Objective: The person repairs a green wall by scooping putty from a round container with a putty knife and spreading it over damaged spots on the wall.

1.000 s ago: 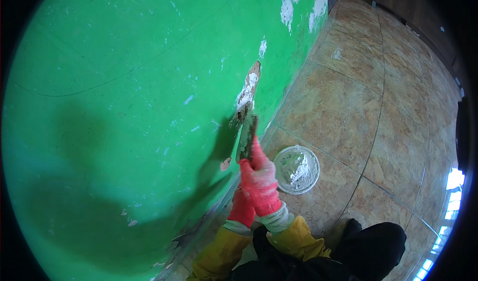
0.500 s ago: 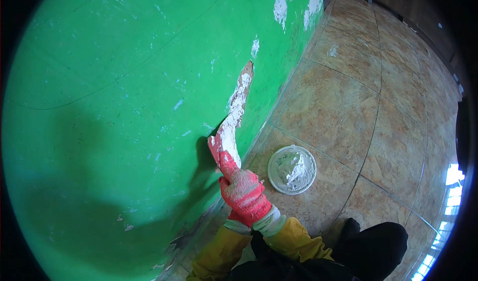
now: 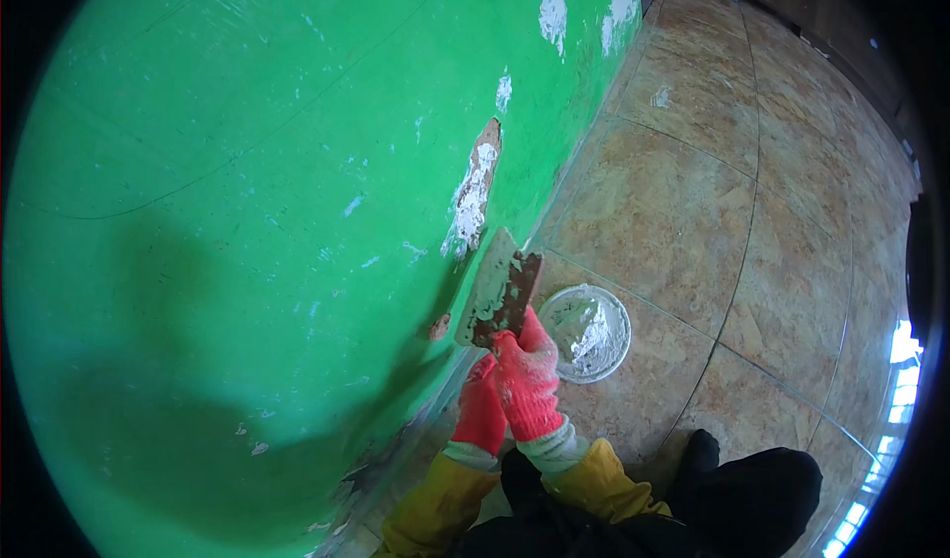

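Note:
My right hand (image 3: 526,385), in a red-and-white work glove, is closed round a wide putty knife (image 3: 485,286). Its grey and brown blade, smeared with putty, points up and away from me, just off the green wall (image 3: 247,261). Close beside the right hand on its left is my left hand (image 3: 479,405), in the same kind of glove. Its fingers are closed and partly hidden, so what it holds cannot be made out. Beyond the blade, a long chipped patch (image 3: 471,197) on the wall is partly covered in white putty. A smaller brown chip (image 3: 440,327) shows left of the blade.
A round tub (image 3: 621,345) of white putty stands on the tiled floor (image 3: 658,232), right of my hands. More white patches (image 3: 554,19) mark the wall farther off. My dark-clad knee (image 3: 762,494) is at the lower right. Dark furniture (image 3: 821,14) lines the far right.
Both hands have drawn back from the wall patch, the right one moving rightward. The blade has turned and now shows broadside. The lower putty-covered stretch no longer shows beside the glove.

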`<state>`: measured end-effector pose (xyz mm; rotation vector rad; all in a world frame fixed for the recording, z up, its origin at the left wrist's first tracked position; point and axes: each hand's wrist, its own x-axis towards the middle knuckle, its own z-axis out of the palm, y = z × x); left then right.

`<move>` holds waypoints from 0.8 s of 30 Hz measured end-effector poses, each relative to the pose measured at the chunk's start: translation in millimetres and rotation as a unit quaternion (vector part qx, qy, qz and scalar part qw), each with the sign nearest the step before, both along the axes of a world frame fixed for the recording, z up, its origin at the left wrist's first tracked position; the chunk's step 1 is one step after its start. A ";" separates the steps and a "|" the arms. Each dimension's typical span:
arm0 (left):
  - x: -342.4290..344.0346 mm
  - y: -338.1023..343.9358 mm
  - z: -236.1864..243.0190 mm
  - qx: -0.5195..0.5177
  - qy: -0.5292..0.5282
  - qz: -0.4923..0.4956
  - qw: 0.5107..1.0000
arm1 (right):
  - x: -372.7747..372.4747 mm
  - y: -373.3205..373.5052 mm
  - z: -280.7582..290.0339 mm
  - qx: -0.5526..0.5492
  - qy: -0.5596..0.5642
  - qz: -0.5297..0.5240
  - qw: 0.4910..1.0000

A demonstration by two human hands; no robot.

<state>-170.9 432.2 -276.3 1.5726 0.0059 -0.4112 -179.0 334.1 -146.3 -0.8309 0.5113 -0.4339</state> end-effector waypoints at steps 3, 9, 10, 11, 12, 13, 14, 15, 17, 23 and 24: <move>-1.8 29.7 0.0 -0.033 0.014 0.053 0.998 | 12.6 11.1 -2.1 0.017 -0.029 0.015 0.999; -24.3 52.8 85.6 -0.074 -0.016 0.179 0.981 | 16.8 30.0 -16.9 -0.051 -0.017 0.029 0.998; -28.2 52.1 104.6 -0.070 -0.018 0.182 0.981 | 14.6 33.0 -13.6 -0.109 -0.003 0.035 0.993; -29.2 47.3 123.1 -0.024 -0.046 0.203 0.978 | 10.1 31.9 -1.4 -0.138 0.017 0.062 0.988; -29.5 40.6 137.2 0.020 -0.074 0.220 0.972 | 6.6 29.0 7.1 -0.168 0.036 0.086 0.981; -30.8 36.6 146.0 0.021 -0.074 0.221 0.972 | 4.7 27.5 8.9 -0.164 0.023 0.089 0.982; -31.9 33.1 152.8 0.031 -0.119 0.214 0.969 | 3.4 26.7 9.4 -0.164 0.023 0.089 0.982; -32.9 29.3 159.2 0.041 -0.164 0.207 0.964 | 1.9 26.2 9.6 -0.195 0.024 0.089 0.977; -31.9 17.2 168.4 0.034 -0.185 0.207 0.960 | -0.9 23.7 8.7 -0.223 0.026 0.087 0.971; -33.6 0.8 187.0 0.007 -0.249 0.204 0.947 | -16.9 13.2 14.8 0.058 -0.053 0.038 0.996; -33.1 -0.9 188.8 -0.002 -0.259 0.209 0.943 | -20.9 9.2 19.0 0.057 -0.052 0.038 0.996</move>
